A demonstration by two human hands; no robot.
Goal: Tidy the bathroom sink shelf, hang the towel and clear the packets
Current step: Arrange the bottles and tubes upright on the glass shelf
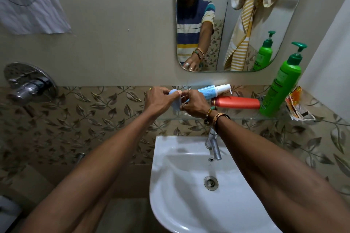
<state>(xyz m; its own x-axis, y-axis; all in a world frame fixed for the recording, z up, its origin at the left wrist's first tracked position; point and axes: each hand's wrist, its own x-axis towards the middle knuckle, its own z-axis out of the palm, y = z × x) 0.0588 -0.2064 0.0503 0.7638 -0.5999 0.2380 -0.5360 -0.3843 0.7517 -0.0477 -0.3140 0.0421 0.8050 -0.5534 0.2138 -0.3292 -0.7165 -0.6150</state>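
Above the sink (180, 204), both arms reach out straight, left hand (161, 100) and right hand (195, 105) pinching one pale-blue object (175, 100).

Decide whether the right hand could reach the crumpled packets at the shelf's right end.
Probably yes, once freed: the right hand now pinches a small blue item. The packets lie beyond the upright green bottle, but their front is open.

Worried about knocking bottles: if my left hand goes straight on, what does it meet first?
Likely the right hand, just across the small blue item both it and the left hand hold; depth unclear.
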